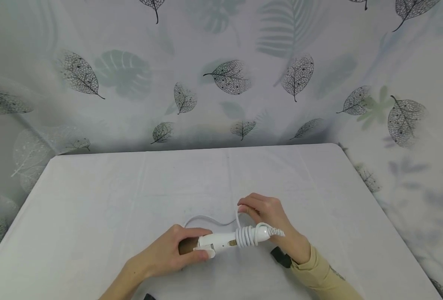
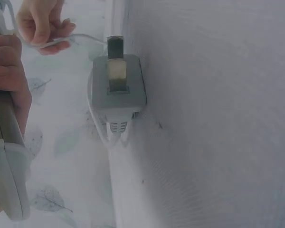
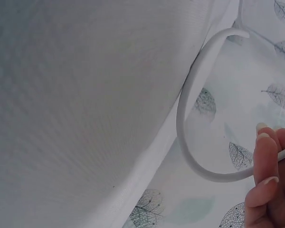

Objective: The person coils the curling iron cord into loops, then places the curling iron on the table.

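"If we start at the near side, what shows first?"

"A small black piece point(image 1: 149, 297) at the bottom edge, too cut off to name. Off to its right, a yellowish sleeve point(image 1: 320, 273) covers the right forearm, with a black block point(image 1: 280, 257) just beside the wrist."

"And the hands?"

"Both are occupied. The left hand point(image 1: 165, 252) grasps one end of a white hair iron point(image 1: 219, 240), thumb on the near side, fingers on the far side. The right hand point(image 1: 268, 211) pinches a white cord point(image 1: 246, 236), just beyond the handle."

"Where exactly is the iron?"

"Crosswise over the near middle part of the bench point(image 1: 90, 200), its wrapped end pointing right. I can't tell whether it touches the surface. A brown section shows inside the left hand's grip."

"How does the cord run?"

"Several turns circle the handle. From them it rises to the right hand's fingertips, and a loose stretch curves back toward the left hand and passes out of sight behind it. From the left wrist you can see a squarish gray plug point(image 2: 118, 97) with flat prongs."

"And farther off?"

"White bench up to the far edge, then a pale curtain point(image 1: 206, 41) printed with dark veined leaves and softer green ones."
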A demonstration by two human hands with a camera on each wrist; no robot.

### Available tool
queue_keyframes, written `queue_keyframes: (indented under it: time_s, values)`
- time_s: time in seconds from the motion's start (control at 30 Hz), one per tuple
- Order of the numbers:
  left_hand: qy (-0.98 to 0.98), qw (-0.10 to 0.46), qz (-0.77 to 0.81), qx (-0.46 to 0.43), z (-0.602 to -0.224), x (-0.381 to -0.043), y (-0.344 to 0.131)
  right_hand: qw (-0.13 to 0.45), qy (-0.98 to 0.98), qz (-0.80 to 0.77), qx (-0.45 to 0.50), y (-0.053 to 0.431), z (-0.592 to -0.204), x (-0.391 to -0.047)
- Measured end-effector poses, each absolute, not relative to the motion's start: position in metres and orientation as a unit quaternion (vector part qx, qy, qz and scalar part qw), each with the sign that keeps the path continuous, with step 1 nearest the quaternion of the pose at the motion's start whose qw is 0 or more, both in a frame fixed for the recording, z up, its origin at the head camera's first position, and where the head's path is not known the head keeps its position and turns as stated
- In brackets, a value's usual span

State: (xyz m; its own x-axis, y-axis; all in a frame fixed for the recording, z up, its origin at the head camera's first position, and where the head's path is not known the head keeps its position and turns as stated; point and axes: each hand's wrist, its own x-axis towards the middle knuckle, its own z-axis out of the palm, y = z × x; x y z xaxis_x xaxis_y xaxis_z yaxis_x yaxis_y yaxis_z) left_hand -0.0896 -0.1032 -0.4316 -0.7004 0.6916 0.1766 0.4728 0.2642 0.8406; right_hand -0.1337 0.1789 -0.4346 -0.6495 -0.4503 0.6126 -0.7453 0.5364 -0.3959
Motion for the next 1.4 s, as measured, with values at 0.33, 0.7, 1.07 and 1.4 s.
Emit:
queue_keyframes:
  time_s: [0.33,0.7,1.07,1.4]
  values:
    - [0.794,0.143,0.448,0.385,-0.431,-0.089,-0.100,0.244,-0.835,0.303,0.389,0.183,-0.438,-0.139]
    - [0.819,0.169,0.411,0.362,-0.433,-0.086,-0.100,0.242,-0.842,0.310,0.370,0.184,-0.436,-0.140]
    - [0.857,0.160,0.362,0.330,-0.433,-0.085,-0.098,0.267,-0.843,0.289,0.367,0.189,-0.433,-0.140]
    - [0.893,0.141,0.319,0.286,-0.436,-0.085,-0.099,0.286,-0.839,0.285,0.364,0.191,-0.432,-0.141]
